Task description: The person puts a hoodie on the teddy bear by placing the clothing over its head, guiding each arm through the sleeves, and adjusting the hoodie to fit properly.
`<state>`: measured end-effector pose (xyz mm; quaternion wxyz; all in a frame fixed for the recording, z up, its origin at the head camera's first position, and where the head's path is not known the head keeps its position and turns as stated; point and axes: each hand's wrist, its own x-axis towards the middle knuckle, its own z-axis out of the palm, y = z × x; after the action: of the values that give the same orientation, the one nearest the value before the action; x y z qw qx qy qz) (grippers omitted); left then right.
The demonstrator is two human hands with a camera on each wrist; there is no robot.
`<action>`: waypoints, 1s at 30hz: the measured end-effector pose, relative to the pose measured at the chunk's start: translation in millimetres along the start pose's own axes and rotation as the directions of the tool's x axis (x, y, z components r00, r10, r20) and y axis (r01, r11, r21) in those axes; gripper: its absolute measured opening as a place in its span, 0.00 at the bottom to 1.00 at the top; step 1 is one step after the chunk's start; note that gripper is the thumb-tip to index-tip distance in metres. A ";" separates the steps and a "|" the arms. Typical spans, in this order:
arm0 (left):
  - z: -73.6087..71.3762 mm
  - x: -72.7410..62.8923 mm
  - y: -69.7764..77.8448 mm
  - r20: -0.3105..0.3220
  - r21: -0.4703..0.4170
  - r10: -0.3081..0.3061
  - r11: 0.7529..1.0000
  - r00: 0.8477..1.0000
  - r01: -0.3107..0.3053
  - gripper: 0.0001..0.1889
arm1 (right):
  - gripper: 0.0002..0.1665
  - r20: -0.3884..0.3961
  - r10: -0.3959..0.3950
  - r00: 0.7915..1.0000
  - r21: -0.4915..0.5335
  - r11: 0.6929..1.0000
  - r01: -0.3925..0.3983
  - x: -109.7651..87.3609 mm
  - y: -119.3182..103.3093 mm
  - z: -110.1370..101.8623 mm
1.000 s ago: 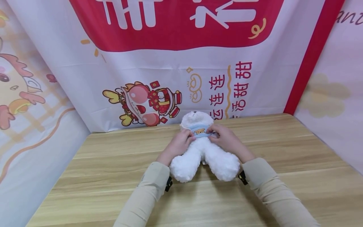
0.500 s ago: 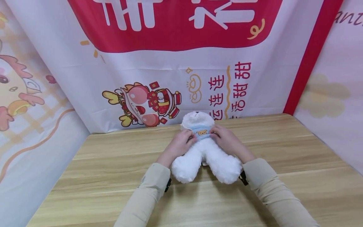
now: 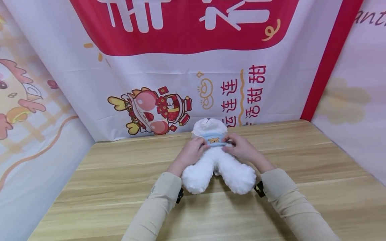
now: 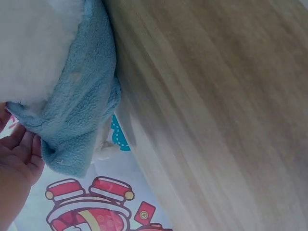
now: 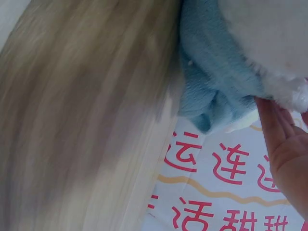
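Note:
A white plush toy (image 3: pixel 202 170) lies on its back, its legs towards me and its head at the far end. It wears a light blue fleece top (image 3: pixel 213 135) with a small brown animal face on the front. My left hand (image 3: pixel 190 152) pinches the top's hem on the left side, and my right hand (image 3: pixel 241 147) pinches it on the right. Close up, the blue top (image 4: pixel 79 106) hangs beside the left fingers in the left wrist view. The right wrist view has the right hand (image 5: pixel 286 149) with fingertips against the hem, partly hidden by white fur.
The plush toy lies near the back of a wooden table (image 3: pixel 120 187). Behind it hangs a printed white and red cloth (image 3: pixel 169 73), reaching the table's back edge. More printed cloths stand at left (image 3: pixel 36 117) and right.
My hands stay at the hem. The right thumb and fingers have drawn together and parted again slightly. The plush toy has shifted slightly, and the hem now looks folded up more than half a second ago.

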<state>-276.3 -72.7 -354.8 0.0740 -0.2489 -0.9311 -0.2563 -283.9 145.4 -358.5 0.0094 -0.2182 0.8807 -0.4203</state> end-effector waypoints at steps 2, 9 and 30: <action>-1.3 -0.5 0.2 0.009 0.016 0.016 1.000 1.000 -0.016 0.10 | 0.09 -0.015 0.019 1.000 0.006 1.000 -0.019 0.6 -1.7 1.8; -1.0 -0.7 0.4 0.057 -0.028 -0.048 0.998 0.997 0.049 0.12 | 0.08 -0.043 0.004 0.999 -0.066 0.998 -0.007 0.4 -5.6 5.5; -4.2 2.8 2.3 0.047 -0.002 -0.016 1.000 0.999 0.016 0.12 | 0.06 -0.034 -0.060 0.998 -0.092 0.994 0.057 3.8 -6.9 5.1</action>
<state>-277.5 -71.9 -349.5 0.0497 -0.2475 -0.9342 -0.2519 -283.7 136.3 -356.0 -0.0293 -0.2362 0.8923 -0.3837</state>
